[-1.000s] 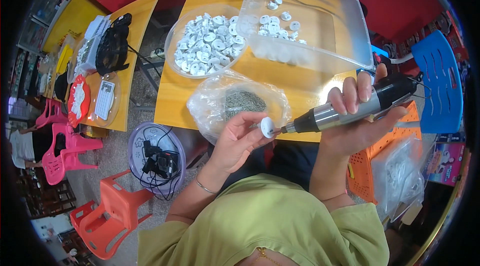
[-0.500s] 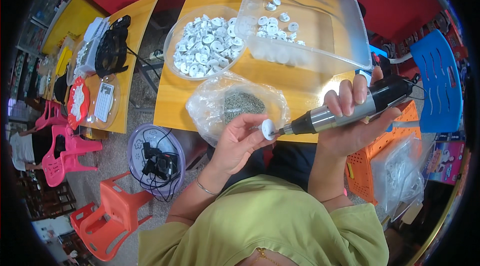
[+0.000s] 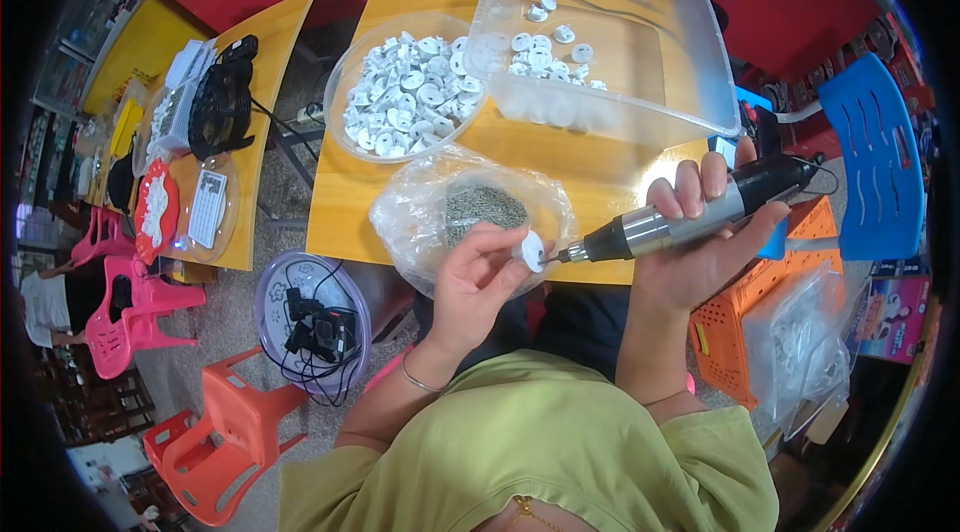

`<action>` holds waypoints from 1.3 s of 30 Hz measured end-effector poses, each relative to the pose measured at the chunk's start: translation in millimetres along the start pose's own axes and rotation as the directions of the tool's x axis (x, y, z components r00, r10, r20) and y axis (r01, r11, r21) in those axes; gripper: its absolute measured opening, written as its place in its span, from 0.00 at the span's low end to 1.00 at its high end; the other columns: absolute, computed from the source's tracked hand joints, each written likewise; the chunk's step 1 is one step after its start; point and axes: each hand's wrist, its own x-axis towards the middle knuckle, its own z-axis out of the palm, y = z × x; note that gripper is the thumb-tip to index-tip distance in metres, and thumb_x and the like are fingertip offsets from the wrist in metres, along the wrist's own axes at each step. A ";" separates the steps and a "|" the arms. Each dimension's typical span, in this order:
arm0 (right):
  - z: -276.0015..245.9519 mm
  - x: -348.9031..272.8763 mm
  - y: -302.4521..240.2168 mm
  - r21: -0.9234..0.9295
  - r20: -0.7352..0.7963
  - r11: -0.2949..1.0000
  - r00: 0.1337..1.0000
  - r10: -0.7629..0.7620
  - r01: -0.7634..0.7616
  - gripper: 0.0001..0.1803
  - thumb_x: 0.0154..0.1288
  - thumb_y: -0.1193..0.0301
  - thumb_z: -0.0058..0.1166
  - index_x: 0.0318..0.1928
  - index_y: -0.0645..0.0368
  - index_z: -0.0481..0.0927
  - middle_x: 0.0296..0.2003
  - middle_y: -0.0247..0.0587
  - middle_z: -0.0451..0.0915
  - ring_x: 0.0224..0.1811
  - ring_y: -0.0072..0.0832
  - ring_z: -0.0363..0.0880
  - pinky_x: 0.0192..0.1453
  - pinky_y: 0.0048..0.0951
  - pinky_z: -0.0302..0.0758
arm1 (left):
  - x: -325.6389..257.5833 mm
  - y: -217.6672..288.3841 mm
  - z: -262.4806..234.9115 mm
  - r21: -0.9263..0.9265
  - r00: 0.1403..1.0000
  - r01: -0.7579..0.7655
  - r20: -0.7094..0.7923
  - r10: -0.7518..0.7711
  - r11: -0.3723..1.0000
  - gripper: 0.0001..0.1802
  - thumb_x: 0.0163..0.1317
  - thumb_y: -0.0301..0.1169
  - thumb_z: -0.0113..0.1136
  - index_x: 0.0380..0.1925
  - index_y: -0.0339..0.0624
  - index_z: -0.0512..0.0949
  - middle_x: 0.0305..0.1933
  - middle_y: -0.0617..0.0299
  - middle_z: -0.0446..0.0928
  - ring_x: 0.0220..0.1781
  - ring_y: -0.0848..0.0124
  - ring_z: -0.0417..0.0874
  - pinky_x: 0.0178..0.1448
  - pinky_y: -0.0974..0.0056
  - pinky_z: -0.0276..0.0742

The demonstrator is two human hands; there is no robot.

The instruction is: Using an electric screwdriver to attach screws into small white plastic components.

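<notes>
Between its thumb and fingers, my left hand (image 3: 474,284) pinches a small white plastic disc (image 3: 532,250) by the edge. An electric screwdriver (image 3: 680,216) with a silver and black body lies in my right hand (image 3: 700,232), fingers curled over it. Its bit points left and meets the disc near its middle; whether a screw sits at the tip is too small to tell. Just behind my left hand, an opened clear plastic bag (image 3: 415,217) holds many small grey screws (image 3: 485,207). A round clear tub (image 3: 335,97) beyond it is heaped with similar white discs (image 3: 412,92).
A large translucent bin (image 3: 690,117) with several white pieces stands at the table's (image 3: 345,217) far right. Right of me are an orange crate (image 3: 722,352) and a blue chair (image 3: 872,162). Left are a purple-rimmed bucket (image 3: 268,317) with black cables and an orange chair (image 3: 235,412).
Both hands stay in nearly the same place, with the disc and screwdriver shifted very slightly left and up. The bit still meets the disc.
</notes>
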 end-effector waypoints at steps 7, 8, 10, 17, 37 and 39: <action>-6.8 0.3 -0.8 0.038 -0.022 0.999 1.000 0.019 -0.019 0.33 0.64 0.45 0.47 0.59 0.55 0.60 0.28 0.31 0.65 0.25 0.18 0.64 0.28 0.21 0.64 | -0.8 -3.3 -0.4 0.066 0.996 -0.089 0.023 0.088 0.994 0.16 0.59 0.12 0.51 0.48 0.33 0.72 0.43 0.61 0.65 0.54 0.60 0.77 0.61 0.60 0.71; -8.3 0.6 -1.1 0.042 -0.038 0.998 0.999 0.038 -0.036 0.35 0.63 0.43 0.46 0.60 0.52 0.59 0.28 0.31 0.65 0.25 0.18 0.64 0.28 0.22 0.65 | -0.6 -3.6 -0.1 0.073 0.995 -0.098 0.025 0.097 0.992 0.16 0.59 0.12 0.51 0.48 0.33 0.72 0.43 0.61 0.65 0.54 0.60 0.77 0.61 0.60 0.71; -9.8 1.3 -0.5 0.031 -0.038 0.999 0.999 0.031 -0.030 0.34 0.64 0.43 0.46 0.60 0.53 0.59 0.28 0.31 0.65 0.25 0.18 0.64 0.28 0.22 0.65 | -0.3 -3.8 0.4 0.078 0.995 -0.099 0.027 0.097 0.992 0.16 0.59 0.12 0.51 0.48 0.33 0.72 0.43 0.61 0.65 0.54 0.60 0.77 0.61 0.60 0.71; -4.2 -1.2 2.1 -0.048 -0.061 0.999 0.998 -0.009 0.006 0.31 0.65 0.51 0.50 0.59 0.57 0.60 0.27 0.30 0.62 0.26 0.16 0.63 0.29 0.19 0.64 | -1.0 -5.6 -0.1 0.078 0.994 -0.105 0.025 0.103 0.991 0.16 0.59 0.12 0.51 0.48 0.33 0.72 0.43 0.61 0.65 0.54 0.61 0.77 0.61 0.61 0.71; -1.3 -1.4 3.2 -0.003 0.014 1.000 1.000 -0.008 0.008 0.30 0.67 0.54 0.49 0.60 0.58 0.59 0.28 0.30 0.63 0.26 0.16 0.64 0.29 0.20 0.65 | -3.6 -3.0 -0.9 0.045 0.995 -0.099 0.023 0.098 0.994 0.16 0.60 0.13 0.52 0.48 0.33 0.72 0.42 0.62 0.66 0.54 0.62 0.77 0.60 0.61 0.72; -1.8 -1.3 3.1 0.022 0.027 1.000 1.000 -0.005 0.005 0.29 0.67 0.54 0.49 0.60 0.58 0.59 0.28 0.30 0.63 0.26 0.16 0.64 0.29 0.20 0.65 | -3.8 -4.2 -1.6 0.045 0.994 -0.104 0.027 0.103 0.993 0.16 0.60 0.13 0.52 0.48 0.33 0.72 0.42 0.62 0.66 0.54 0.62 0.77 0.60 0.61 0.72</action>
